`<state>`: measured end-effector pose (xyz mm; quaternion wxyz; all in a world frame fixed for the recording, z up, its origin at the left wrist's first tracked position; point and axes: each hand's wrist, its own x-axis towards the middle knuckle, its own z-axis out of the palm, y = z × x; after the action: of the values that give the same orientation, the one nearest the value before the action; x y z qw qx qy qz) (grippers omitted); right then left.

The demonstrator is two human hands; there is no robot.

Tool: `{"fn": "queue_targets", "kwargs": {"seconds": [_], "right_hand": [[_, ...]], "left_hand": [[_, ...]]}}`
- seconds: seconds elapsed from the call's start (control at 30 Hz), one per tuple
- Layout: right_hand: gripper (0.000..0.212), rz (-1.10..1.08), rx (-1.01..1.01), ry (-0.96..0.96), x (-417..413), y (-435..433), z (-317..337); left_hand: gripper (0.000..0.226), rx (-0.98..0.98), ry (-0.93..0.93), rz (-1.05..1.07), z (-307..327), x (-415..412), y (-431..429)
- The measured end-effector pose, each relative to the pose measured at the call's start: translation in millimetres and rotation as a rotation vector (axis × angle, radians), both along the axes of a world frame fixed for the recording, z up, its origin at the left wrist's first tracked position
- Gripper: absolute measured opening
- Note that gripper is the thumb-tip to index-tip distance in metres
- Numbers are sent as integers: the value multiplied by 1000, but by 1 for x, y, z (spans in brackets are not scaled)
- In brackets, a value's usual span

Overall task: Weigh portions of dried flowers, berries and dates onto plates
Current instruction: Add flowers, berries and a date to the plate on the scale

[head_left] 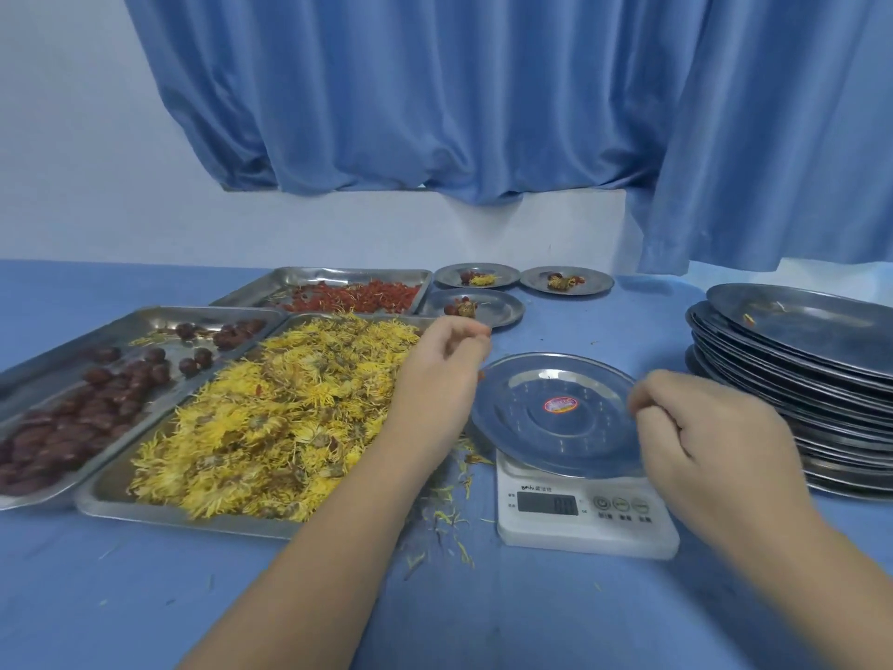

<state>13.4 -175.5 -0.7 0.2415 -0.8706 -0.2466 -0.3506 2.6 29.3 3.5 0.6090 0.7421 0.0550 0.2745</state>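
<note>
My left hand [437, 374] hangs over the rt edge of the flower tray [193, 517], fingers curled; can't tell if anything's pinched in them. My rt hand [696, 427] is at the rim of the empty plate [531, 427] on the scale [580, 519], fingers curled too, too blurred to say if it grips.

Risks:
- The plate overhangs the scale, so a nudge could tip it or slide it off-centre.
- Any hand weight on the rim = false reading.
- The display's unreadable, so it may not be tared.
- The dried flowers [290, 408] shed; loose petals [449, 515] lie on the counter [145, 597], so bits may drop en route.

Dates [72, 418] sit far left, berries [357, 295] at the back.
</note>
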Motion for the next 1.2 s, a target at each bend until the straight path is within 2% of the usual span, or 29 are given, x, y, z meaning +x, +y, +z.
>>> {"fn": "queue_targets", "kwargs": {"seconds": [0.13,0.23,0.4,0.57,0.67,0.77,0.9,1.1,1.2], "right_hand": [[19,55,65,-83,14,22,7],[28,82,86,-89,21,21,-8],[27,150,89,-43,26,13,-17],[26,199,67,-20,28,16,-20],[27,225,68,-21,30,16,-21],[27,233,75,-19,32,15,-23],[28,236,108,-11,33,15,-23],[25,220,124,5,34,14,-24],[22,212,136,17,33,13,-24]], "left_hand": [[10,396,102,64,20,-14,49],[9,615,214,152,44,-18,105],[15,741,404,319,61,-2,182],[51,984,750,160,47,17,197],[48,1045,789,143,43,20,194],[52,1009,714,180,47,20,195],[59,822,582,225,54,13,201],[21,658,390,192,60,4,200],[17,593,377,117,61,0,193]]}}
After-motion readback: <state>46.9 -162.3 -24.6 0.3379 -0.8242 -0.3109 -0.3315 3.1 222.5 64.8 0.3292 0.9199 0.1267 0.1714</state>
